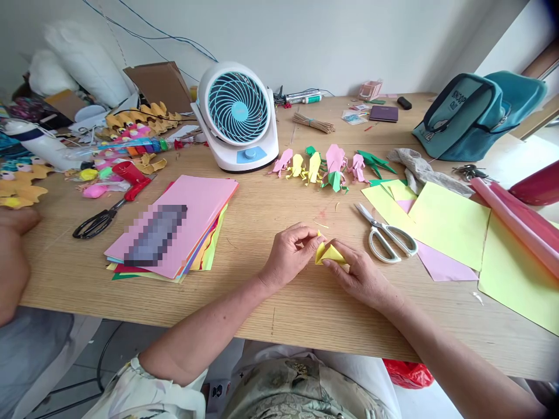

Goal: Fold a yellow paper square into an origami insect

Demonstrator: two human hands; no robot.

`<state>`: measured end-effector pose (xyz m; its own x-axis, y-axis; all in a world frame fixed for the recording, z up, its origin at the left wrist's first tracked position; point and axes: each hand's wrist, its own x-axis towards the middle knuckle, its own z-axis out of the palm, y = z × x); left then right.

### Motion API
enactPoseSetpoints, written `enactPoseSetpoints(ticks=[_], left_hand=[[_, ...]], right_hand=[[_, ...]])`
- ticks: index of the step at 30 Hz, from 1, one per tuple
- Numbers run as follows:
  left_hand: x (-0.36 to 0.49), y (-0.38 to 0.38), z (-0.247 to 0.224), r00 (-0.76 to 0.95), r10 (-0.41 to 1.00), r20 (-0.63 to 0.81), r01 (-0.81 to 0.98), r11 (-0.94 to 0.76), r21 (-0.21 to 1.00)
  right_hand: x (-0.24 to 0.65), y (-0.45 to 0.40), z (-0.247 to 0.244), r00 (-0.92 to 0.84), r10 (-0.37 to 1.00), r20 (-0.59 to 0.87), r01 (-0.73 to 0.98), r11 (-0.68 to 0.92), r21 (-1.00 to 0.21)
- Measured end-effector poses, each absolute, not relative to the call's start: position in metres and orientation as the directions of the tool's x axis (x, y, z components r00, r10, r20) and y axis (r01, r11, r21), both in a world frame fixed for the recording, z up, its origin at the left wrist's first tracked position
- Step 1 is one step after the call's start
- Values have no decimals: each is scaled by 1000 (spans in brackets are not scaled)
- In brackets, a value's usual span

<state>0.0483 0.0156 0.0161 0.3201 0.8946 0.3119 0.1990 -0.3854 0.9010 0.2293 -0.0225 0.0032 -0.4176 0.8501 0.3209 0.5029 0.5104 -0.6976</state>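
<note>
A small piece of folded yellow paper is held between both hands, just above the wooden table. My left hand pinches its left side with thumb and fingertips. On the other side, my right hand grips it, the thumb below and the fingers over the top. The paper has pointed folds; part of it is hidden by the fingers. White-handled scissors lie to the right of my right hand, blades partly apart. Beyond the hands stand several folded paper figures in pink, yellow and green.
A stack of coloured paper with a blurred-out object on it lies left, near black-handled scissors. A white fan stands behind. Yellow sheets and a teal bag are at right. Another person's arm rests at far left.
</note>
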Motion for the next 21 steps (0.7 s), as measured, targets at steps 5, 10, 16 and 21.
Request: enactPoseSetpoints(ticks=[5, 10, 16, 21], left_hand=[[49, 13, 19, 326, 882, 339, 184, -411, 893], [49, 12, 18, 341, 883, 322, 154, -390, 908], [50, 12, 18, 322, 877, 356, 128, -413, 901], [49, 12, 19, 329, 886, 328, 129, -386, 914]], right_hand=[[229, -23, 3, -372, 880, 295, 547, 464, -696], [228, -24, 2, -341, 898, 277, 555, 430, -712], [229, -26, 0, -310, 902, 300, 544, 427, -723], [228, -25, 1, -300, 899, 319, 531, 435, -727]])
